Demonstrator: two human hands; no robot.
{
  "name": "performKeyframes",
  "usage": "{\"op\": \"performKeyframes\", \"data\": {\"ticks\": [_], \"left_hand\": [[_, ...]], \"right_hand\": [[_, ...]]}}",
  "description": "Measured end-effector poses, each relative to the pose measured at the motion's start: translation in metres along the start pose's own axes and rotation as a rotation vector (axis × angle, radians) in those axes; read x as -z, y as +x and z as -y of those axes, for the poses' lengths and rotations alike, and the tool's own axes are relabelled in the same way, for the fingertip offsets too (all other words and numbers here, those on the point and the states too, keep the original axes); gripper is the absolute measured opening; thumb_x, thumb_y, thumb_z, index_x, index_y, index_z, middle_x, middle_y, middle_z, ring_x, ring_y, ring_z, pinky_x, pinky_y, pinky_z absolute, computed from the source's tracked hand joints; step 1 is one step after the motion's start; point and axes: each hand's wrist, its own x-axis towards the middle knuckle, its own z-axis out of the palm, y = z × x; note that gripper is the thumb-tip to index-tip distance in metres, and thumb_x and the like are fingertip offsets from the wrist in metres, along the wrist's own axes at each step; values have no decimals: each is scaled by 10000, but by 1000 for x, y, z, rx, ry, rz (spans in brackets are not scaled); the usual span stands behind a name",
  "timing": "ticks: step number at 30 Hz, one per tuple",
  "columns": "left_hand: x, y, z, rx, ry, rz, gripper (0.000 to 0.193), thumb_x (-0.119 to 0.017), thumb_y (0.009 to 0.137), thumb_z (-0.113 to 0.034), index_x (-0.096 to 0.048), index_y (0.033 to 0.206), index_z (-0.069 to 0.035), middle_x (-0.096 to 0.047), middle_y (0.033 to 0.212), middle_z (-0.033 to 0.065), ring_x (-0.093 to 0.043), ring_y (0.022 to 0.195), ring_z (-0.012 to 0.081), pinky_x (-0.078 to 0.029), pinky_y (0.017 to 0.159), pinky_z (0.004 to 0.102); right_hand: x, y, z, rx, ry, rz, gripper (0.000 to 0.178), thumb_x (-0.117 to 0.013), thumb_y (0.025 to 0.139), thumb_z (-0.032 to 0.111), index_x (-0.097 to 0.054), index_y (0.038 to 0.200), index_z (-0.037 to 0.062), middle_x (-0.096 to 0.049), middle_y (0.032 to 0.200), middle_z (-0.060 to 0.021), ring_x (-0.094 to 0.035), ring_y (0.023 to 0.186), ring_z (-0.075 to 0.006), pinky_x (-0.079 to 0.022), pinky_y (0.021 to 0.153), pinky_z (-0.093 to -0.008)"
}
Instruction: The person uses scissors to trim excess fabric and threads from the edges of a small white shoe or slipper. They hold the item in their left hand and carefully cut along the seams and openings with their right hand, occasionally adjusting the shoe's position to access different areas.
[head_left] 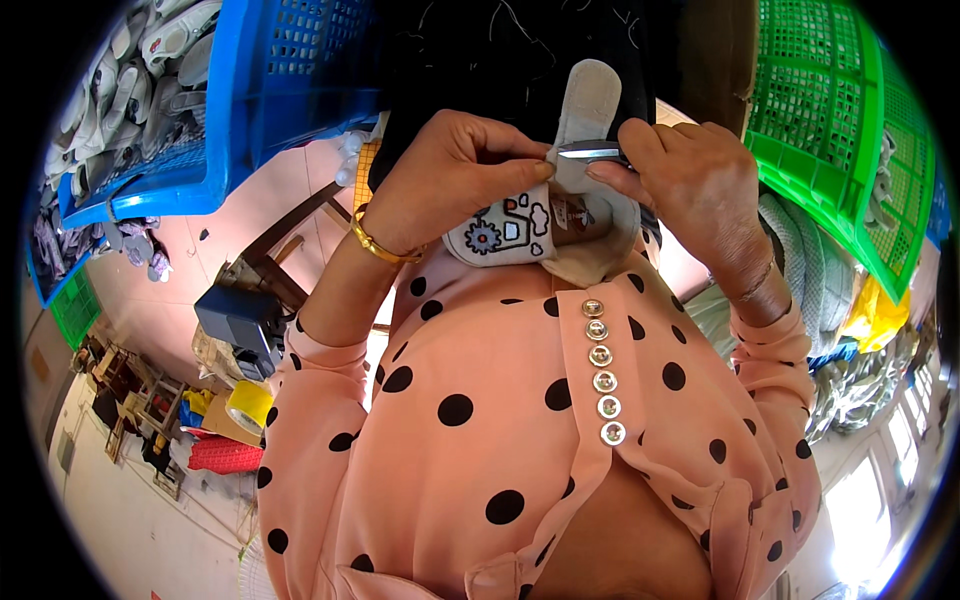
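Between my hands is a small white child's shoe [492,240] with a cartoon vehicle and a blue gear-like wheel on its side. Its pale strap [590,100] stands out away from me, and the opening shows a printed insole. My left hand [455,175] is closed, thumb and fingers pinching the shoe's edge near the strap's base. In my closed right hand [690,175] are small pointed snips [592,151], their silver blades lying across the strap's base, tip close to my left fingertips. My right fingers hide the snips' handle.
A blue plastic crate [225,120] filled with pale shoe parts stands at the left. Green crates [820,110] stand at the right. Loose threads lie on the black cloth [470,50] beyond the shoe. A yellow tape roll [249,406] is at lower left.
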Motion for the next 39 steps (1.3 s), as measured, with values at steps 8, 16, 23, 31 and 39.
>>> {"op": "performKeyframes", "data": {"ticks": [8,16,23,31,39], "left_hand": [[0,-1,-1,-11,20,-12,158,-680,848,-58,-736,984,0,-723,842,74,-649,728,68,-504,648,180],[-3,1,2,-6,-15,-38,182,-698,828,-86,-737,988,-8,-718,791,69,-626,660,57,-482,608,175],[-5,-1,2,-15,39,-75,173,-694,836,-96,-732,970,6,-716,792,66,-631,683,56,-493,621,178],[-12,-1,-7,-195,108,-102,172,-694,877,-120,-710,979,17,-707,837,58,-639,731,63,-512,652,189],[2,4,-10,-125,25,9,159,-692,885,-149,-725,922,2,-698,768,49,-630,656,58,-500,586,177]], "right_hand": [[0,4,-6,69,-10,4,367,-738,754,387,-479,696,134,-456,555,-4,-515,514,-174,-394,500,-308],[-10,2,-11,98,-2,16,381,-644,844,437,-467,698,132,-451,536,2,-539,509,-171,-423,512,-305],[-16,-6,-8,-530,1029,140,330,-648,907,329,-591,913,4,-607,700,-58,-595,616,-142,-462,574,-253],[-24,0,10,-777,1609,131,268,-638,939,214,-594,1051,-26,-529,739,43,-436,630,5,-382,555,-170],[-20,0,18,-754,1684,92,248,-635,943,221,-600,1043,-3,-524,741,54,-427,654,15,-370,577,-152]]}}
